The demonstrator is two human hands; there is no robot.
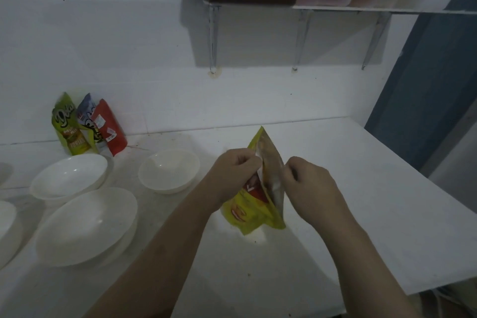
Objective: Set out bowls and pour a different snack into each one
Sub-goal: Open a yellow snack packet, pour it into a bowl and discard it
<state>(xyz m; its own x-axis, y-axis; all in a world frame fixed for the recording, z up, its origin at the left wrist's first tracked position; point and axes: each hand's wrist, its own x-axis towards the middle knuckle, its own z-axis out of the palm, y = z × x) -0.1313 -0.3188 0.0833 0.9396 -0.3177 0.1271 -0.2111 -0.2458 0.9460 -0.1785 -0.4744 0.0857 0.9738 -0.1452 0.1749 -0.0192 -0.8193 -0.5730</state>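
White countertop (pixel 335 188) is carrying everything. Three white round bowls (pixel 86 224) (pixel 69 175) (pixel 169 170) are sitting left of the yellow foil snack bag (pixel 254 210). Green, blue and red packets (pixel 87 126) are leaning on the wall, far left of it. Left hand (pixel 233 175) and right hand (pixel 309 183) are each pinching one side of the bag's top edge, holding it above the counter.
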